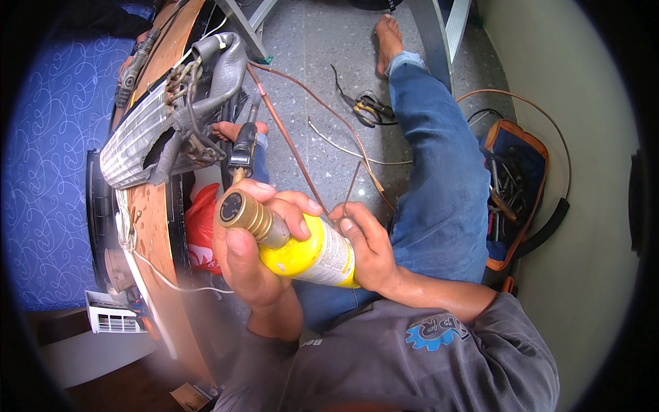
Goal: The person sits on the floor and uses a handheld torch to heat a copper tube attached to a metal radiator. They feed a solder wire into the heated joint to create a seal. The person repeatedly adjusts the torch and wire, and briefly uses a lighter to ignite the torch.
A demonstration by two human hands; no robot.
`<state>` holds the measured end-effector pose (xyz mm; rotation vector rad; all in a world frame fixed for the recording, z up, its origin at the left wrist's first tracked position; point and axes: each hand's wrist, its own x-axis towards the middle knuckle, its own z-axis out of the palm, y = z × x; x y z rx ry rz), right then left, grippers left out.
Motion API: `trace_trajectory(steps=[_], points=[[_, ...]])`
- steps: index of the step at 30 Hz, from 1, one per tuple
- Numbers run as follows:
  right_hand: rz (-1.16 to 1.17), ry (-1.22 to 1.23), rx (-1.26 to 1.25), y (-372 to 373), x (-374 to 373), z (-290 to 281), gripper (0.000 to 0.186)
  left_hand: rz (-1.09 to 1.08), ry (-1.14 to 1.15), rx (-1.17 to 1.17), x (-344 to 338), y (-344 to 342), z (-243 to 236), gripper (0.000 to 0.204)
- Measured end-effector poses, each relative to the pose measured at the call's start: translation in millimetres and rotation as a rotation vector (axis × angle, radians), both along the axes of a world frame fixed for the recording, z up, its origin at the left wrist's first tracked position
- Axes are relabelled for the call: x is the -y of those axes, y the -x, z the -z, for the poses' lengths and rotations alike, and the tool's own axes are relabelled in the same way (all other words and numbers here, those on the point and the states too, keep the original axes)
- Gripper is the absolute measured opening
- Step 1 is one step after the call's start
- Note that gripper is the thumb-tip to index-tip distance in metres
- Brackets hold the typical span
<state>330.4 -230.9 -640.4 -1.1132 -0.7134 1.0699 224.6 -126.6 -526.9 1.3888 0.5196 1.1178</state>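
Note:
My left hand (250,261) is wrapped around the neck of a gas blowtorch, its brass knob (237,208) toward me. The torch's yellow cylinder (312,254) lies tilted across my lap. Its black head (244,147) and metal nozzle point away, close to the finned coil unit (137,144) with bent copper pipes at the left. My right hand (367,247) pinches a thin brown metal rod (353,184) between thumb and fingers, resting beside the cylinder's base. No flame is visible at the nozzle.
Copper tubes (285,130) and pliers (371,108) lie on the grey floor. Ladder legs (250,31) stand ahead. An open tool bag (518,185) sits right of my leg by the wall. At left are a wooden board (151,226), red plastic bag (201,230) and blue patterned sheet (55,151).

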Motion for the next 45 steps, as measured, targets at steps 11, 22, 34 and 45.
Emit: trace_trajectory(steps=[11,22,34,45], points=[[0.001,0.007,0.008,-0.3,-0.5,0.1,0.022,0.006,0.035,0.034,-0.2,3.8,2.2,0.069],[0.015,-0.010,0.029,1.9,-1.1,2.4,0.022,-0.004,0.004,-0.002,1.5,5.2,0.2,0.072],[0.017,0.016,0.020,4.4,-1.8,2.5,0.021,-0.017,-0.022,-0.017,1.8,7.4,0.0,0.074],[0.022,-0.001,0.072,2.4,-2.0,-1.5,0.022,0.015,0.002,0.023,1.8,6.8,-3.1,0.072]])
